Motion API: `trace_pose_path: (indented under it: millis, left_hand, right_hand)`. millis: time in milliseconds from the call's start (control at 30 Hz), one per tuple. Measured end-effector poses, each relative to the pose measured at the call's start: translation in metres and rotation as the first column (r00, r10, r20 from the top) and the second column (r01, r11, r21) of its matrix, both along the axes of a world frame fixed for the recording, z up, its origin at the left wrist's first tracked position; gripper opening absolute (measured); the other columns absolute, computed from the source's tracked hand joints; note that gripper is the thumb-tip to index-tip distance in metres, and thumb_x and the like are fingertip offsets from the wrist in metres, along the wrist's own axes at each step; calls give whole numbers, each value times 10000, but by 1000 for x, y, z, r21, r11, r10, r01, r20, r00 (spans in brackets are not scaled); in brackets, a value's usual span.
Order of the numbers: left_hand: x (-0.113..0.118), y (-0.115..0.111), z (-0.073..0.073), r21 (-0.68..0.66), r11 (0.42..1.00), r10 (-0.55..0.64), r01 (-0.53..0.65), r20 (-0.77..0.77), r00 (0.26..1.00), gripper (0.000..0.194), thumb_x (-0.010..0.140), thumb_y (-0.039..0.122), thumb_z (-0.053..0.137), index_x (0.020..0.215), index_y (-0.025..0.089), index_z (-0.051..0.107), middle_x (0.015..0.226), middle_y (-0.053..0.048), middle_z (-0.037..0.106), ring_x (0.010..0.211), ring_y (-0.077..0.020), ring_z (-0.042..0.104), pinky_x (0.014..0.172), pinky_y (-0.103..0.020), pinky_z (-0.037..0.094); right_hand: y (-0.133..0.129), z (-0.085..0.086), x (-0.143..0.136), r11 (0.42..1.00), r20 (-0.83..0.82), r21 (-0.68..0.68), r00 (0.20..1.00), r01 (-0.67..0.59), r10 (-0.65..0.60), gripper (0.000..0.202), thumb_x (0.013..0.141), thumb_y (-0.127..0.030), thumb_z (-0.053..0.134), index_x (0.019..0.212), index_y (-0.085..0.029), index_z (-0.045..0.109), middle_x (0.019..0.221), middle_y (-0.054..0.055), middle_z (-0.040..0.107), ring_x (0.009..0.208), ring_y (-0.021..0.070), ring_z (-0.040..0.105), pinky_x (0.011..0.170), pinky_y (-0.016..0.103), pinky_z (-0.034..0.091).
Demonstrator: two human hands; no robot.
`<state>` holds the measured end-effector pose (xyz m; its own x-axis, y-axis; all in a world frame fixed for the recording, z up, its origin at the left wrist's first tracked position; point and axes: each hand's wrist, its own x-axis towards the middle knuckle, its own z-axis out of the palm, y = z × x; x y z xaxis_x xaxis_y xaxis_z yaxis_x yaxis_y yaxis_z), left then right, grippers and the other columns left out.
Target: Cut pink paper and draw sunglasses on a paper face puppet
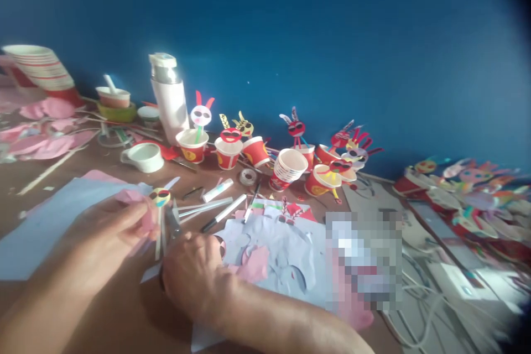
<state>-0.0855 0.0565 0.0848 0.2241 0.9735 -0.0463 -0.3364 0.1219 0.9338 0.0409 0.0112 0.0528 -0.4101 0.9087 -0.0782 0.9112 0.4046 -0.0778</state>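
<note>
My left hand (124,229) pinches a piece of pink paper (146,211) at the left of centre. My right hand (193,271) is closed round a pair of scissors (173,224); their blades point up and away, close to the pink paper, and the handles are mostly hidden by my fingers. Just beyond my left fingertips is a small paper face (161,197) with dark glasses, on a pale stick. Whether it lies on the table or is held, I cannot tell. Cut blue paper sheets (286,246) with a pink scrap (254,264) lie right of my right hand.
Red paper cups (228,154) with paper-face figures stand along the blue wall, beside a white thermos (170,102) and a white mug (143,158). Markers (224,213) and a tape roll (248,177) lie mid-table. White cables (423,310) run at the right.
</note>
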Motion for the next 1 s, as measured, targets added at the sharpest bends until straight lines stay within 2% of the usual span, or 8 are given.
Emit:
trace_pose_path:
  millis: [167, 300, 433, 500, 567, 700, 833, 1000]
  left_hand:
    - [5, 5, 3, 2, 997, -74, 74, -41, 996, 229, 764, 204, 703, 569, 182, 585, 564, 26, 551, 610, -128, 461, 578, -273, 419]
    - [13, 5, 4, 26, 997, -76, 77, -37, 996, 188, 783, 202, 676, 610, 190, 602, 565, 26, 529, 594, -126, 468, 559, -263, 409]
    - [26, 5, 0, 33, 992, -115, 118, -91, 989, 205, 808, 206, 640, 608, 175, 610, 596, 17, 534, 593, -115, 480, 567, -251, 406]
    - [34, 5, -2, 42, 987, -147, 153, -115, 982, 205, 813, 206, 627, 611, 171, 615, 615, 12, 549, 588, -111, 488, 562, -246, 405]
    - [43, 5, -1, 19, 982, -187, 190, -127, 974, 201, 812, 229, 629, 620, 171, 616, 614, 13, 555, 560, -104, 486, 556, -243, 412]
    - [58, 3, 1, -38, 969, -245, 242, -135, 960, 203, 780, 284, 667, 621, 171, 611, 574, 11, 562, 543, -108, 513, 533, -222, 419]
    - [67, -1, 1, -52, 959, -284, 280, -111, 952, 206, 772, 300, 675, 624, 169, 618, 572, 7, 586, 529, -94, 502, 504, -189, 408]
    - [67, -4, 1, -90, 972, -226, 218, -89, 970, 174, 753, 286, 686, 642, 177, 608, 558, 20, 577, 519, -86, 485, 498, -173, 405]
  right_hand:
    - [11, 11, 12, 993, -139, -106, 990, -43, 28, 267, 827, -345, 588, 816, -101, 699, 770, 128, 722, 671, 267, 686, 523, 385, 544]
    - [12, 24, 58, 992, -209, -124, 976, 35, -61, 360, 819, -469, 598, 819, -131, 723, 722, 122, 742, 684, 272, 702, 584, 352, 519]
    - [0, 23, 123, 982, -280, -65, 941, 177, -188, 192, 909, -275, 535, 860, -209, 709, 765, 32, 739, 681, 171, 677, 617, 274, 487]
    - [-10, 17, 149, 974, -303, -32, 926, 226, -225, 156, 905, -188, 542, 910, -205, 697, 872, 39, 724, 778, 177, 662, 677, 288, 484]
    - [-21, 8, 165, 981, -323, -13, 928, 193, -187, 109, 861, -194, 624, 938, -219, 697, 890, 35, 696, 853, 195, 632, 729, 301, 481]
    - [-37, -11, 173, 998, -264, 37, 963, 58, -47, 183, 804, -197, 697, 974, -262, 677, 934, 30, 643, 876, 224, 561, 736, 340, 464]
    - [-40, -26, 170, 998, -232, 55, 972, 42, -29, 158, 832, -208, 671, 981, -258, 650, 978, 39, 634, 913, 239, 538, 745, 361, 450]
    - [-42, -19, 175, 998, -312, 0, 948, 64, -61, 77, 816, -154, 663, 849, -208, 621, 890, 30, 653, 839, 203, 566, 703, 320, 456]
